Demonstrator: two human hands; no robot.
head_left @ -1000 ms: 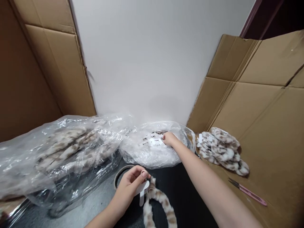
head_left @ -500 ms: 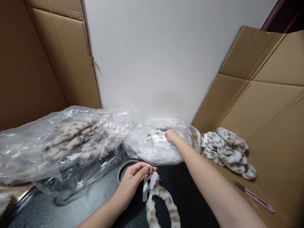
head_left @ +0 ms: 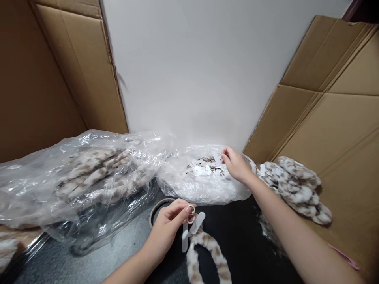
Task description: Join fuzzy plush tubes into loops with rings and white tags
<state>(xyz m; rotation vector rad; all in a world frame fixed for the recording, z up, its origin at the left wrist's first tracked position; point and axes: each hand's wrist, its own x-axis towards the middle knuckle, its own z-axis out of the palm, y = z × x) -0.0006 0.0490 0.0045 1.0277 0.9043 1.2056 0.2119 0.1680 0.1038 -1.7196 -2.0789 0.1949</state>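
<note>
Our left hand [head_left: 170,225], in front of the clear bag of hardware [head_left: 204,189], pinches metal rings [head_left: 192,215] between closed fingers above the spotted fur loop [head_left: 209,252] on the counter [head_left: 242,236]. Our right hand [head_left: 235,163], over that bag's right side, has its fingers nearly closed on a white tag [head_left: 217,158].

No readable text, labels blank (white tags) [head_left: 185,238]
</note>
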